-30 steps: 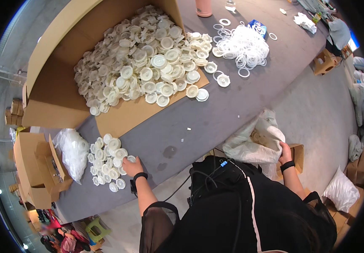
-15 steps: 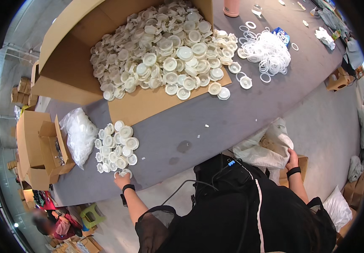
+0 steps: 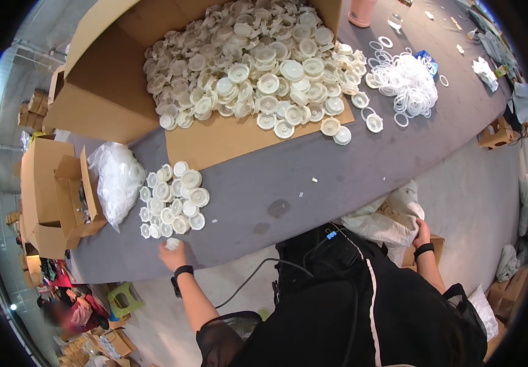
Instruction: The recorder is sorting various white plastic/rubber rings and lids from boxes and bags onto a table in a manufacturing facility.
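Observation:
Near the table's front edge, my left hand (image 3: 172, 257) is closed around white plastic lids (image 3: 173, 243); how many it holds is hard to make out. Just beyond it lies a small group of similar round lids (image 3: 178, 199), some of them stacked. Over at the right, my right hand (image 3: 421, 233) grips the rim of a white woven sack (image 3: 374, 223), whose mouth gapes at the table edge. A large heap of white lids (image 3: 245, 67) spills from a tipped cardboard box (image 3: 108, 92) onto its flap.
Clear rings (image 3: 407, 82) lie piled at the far right beside a pink cup (image 3: 361, 12). A clear plastic bag (image 3: 116, 183) and an opened carton (image 3: 53, 189) stand at the left. Another person (image 3: 71, 312) sits beyond the table near a green stool (image 3: 123, 300).
My left hand has gathered lids from the near edge of the small group and drawn slightly away from it. My right hand stays on the sack. The whole view has shifted a little.

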Available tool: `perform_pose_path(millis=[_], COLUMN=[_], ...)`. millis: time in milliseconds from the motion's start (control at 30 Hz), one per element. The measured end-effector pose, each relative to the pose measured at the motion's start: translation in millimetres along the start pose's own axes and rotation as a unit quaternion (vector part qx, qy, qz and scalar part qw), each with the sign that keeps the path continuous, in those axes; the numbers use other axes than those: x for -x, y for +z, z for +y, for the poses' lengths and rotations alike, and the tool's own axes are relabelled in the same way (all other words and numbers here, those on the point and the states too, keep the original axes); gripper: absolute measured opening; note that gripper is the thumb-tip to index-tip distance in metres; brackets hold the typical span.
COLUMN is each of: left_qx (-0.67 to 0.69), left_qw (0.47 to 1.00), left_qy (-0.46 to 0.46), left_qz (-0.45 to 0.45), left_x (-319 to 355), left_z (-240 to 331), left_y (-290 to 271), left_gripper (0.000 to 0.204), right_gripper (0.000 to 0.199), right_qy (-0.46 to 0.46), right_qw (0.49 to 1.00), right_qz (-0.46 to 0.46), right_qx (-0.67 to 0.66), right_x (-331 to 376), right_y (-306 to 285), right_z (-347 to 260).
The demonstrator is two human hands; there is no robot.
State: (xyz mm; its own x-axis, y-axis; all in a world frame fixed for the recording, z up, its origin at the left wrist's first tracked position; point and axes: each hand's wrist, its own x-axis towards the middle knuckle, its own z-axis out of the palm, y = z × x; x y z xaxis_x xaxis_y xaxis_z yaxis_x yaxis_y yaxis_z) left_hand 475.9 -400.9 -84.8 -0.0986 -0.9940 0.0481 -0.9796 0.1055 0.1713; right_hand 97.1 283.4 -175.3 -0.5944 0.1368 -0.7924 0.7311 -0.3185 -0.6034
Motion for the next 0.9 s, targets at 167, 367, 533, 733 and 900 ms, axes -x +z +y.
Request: perform_pose_path(millis=[167,367,533,733,900], left_qx=[0.186,0.182,0.241,0.273,0.172], left_qw=[0.973,0.903,0.874,0.855,0.917], left_qy=[-0.124,-0.136,-0.023,0.006,0.103], left_qz=[-0.050,-0.365,-0.421,-0.441,-0.346], left_x=[-53.8,-60.1,-27.6,27.7,40.8], left_z=[-90.5,-35.1,-2.7,29.5,22.0], left_y=[20.9,-17.3,-14.0,-10.3,17.5], left_gripper=[0.053,0.052,0.047,0.044,0.049], right_gripper=[0.034,0.030,0.028,0.028,0.025], right_qy=[0.033,0.015,0.023,0.027,0.026], right_qw=[0.999,1.000,1.000,1.000,1.000], right_qz=[-0.005,0.017,0.017,-0.007,-0.009], right_qx=[0.005,0.019,-0.003,-0.009,0.002], right_x=[8.9,11.6,3.1,-0.9,-0.1], right_y=[18.1,15.9,18.7,20.9,24.0], right_z=[-6.2,-0.3,4.0,8.0,4.8])
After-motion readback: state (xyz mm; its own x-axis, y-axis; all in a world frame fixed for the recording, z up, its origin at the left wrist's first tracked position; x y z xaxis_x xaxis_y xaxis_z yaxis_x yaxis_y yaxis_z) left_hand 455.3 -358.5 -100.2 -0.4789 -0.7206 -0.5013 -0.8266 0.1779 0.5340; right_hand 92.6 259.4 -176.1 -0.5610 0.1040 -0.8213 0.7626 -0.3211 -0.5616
